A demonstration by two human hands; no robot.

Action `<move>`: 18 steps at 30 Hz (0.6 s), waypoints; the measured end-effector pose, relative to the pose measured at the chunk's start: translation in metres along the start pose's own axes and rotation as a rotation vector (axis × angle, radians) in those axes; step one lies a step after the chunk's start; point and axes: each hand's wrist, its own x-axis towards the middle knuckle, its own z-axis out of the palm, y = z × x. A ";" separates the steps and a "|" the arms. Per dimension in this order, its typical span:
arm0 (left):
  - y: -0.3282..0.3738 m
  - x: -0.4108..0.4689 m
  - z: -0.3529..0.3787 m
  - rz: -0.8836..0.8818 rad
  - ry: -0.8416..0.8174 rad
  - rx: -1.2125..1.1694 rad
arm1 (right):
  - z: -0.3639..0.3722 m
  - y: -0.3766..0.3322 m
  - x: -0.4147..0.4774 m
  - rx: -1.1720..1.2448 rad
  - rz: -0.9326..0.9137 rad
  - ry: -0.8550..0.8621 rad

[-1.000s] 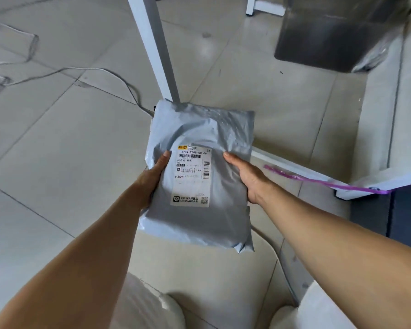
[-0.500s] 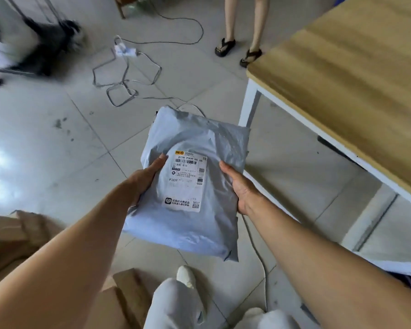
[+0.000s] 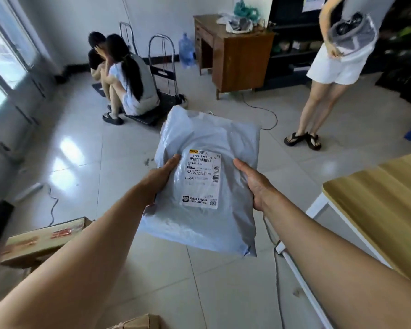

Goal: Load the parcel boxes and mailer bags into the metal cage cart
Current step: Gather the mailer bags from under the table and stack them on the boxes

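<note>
Grey plastic mailer bag held mid-air over tiled floor, label up; left hand and right hand fingers grip its side edges. Carry flat, supported underneath; cage cart unseen.

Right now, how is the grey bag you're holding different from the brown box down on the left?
The mailer bag is grey, crinkly plastic; the cardboard box is brown with stiff, flat sides. The mailer bag is held up by the left hand and right hand; the cardboard box lies low down with no hand on it. The mailer bag has a white label with black print; the cardboard box has red print. Both are parcels.
</note>
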 end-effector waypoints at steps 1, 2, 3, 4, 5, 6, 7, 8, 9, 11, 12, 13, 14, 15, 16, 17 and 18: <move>0.005 -0.001 -0.007 0.040 0.021 -0.014 | 0.011 -0.006 0.005 -0.016 -0.008 -0.027; 0.010 -0.002 -0.015 0.058 0.046 -0.025 | 0.021 -0.009 0.014 -0.035 -0.015 -0.057; 0.013 -0.002 -0.024 0.059 0.076 -0.035 | 0.031 -0.013 0.020 -0.052 -0.016 -0.084; 0.016 -0.003 -0.031 0.045 0.101 -0.036 | 0.039 -0.016 0.028 -0.069 -0.020 -0.111; 0.018 -0.003 -0.040 0.039 0.120 -0.050 | 0.049 -0.020 0.034 -0.087 -0.017 -0.140; 0.019 -0.002 -0.047 0.036 0.139 -0.073 | 0.057 -0.023 0.043 -0.105 -0.014 -0.169; 0.020 -0.001 -0.053 0.037 0.176 -0.095 | 0.066 -0.027 0.052 -0.124 -0.001 -0.196; 0.021 -0.001 -0.057 0.036 0.237 -0.109 | 0.075 -0.030 0.063 -0.142 0.012 -0.236; 0.021 0.001 -0.061 0.038 0.295 -0.119 | 0.082 -0.033 0.072 -0.155 0.027 -0.273; 0.020 0.005 -0.071 0.048 0.404 -0.160 | 0.102 -0.042 0.093 -0.213 0.054 -0.369; 0.020 0.007 -0.075 0.054 0.451 -0.192 | 0.112 -0.046 0.105 -0.248 0.069 -0.409; 0.020 0.008 -0.079 0.055 0.494 -0.223 | 0.121 -0.050 0.115 -0.281 0.078 -0.450; 0.021 0.009 -0.079 0.049 0.521 -0.252 | 0.129 -0.055 0.126 -0.317 0.069 -0.481; 0.022 0.009 -0.080 0.052 0.566 -0.287 | 0.139 -0.059 0.135 -0.354 0.070 -0.516; 0.024 0.007 -0.080 0.055 0.605 -0.321 | 0.148 -0.061 0.147 -0.397 0.074 -0.548; 0.025 0.006 -0.079 0.062 0.643 -0.356 | 0.156 -0.063 0.155 -0.441 0.089 -0.580; 0.025 0.005 -0.080 0.066 0.673 -0.388 | 0.166 -0.064 0.163 -0.464 0.115 -0.631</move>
